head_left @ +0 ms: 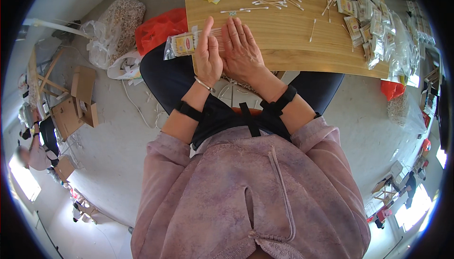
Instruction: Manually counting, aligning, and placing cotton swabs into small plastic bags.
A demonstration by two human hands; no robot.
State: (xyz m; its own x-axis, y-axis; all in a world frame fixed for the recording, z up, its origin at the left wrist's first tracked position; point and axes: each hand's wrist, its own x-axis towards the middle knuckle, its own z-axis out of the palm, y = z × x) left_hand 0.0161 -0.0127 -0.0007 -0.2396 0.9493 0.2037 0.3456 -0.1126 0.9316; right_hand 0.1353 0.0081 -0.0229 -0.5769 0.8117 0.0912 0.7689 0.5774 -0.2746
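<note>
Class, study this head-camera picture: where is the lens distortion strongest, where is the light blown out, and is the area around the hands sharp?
Head view: the wooden board's straight edges bow toward the rim, and a black vignette rings the frame; bright patches at the lower left and lower right corners are washed out; the left hand and right hand on the cotton swab packet are evenly lit and sharp, without hard shadows.

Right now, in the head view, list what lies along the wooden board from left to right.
Clear packet of cotton swabs hanging over the board's left edge → left hand → right hand → a single loose swab → heap of filled packets at the right end of the wooden board.
</note>
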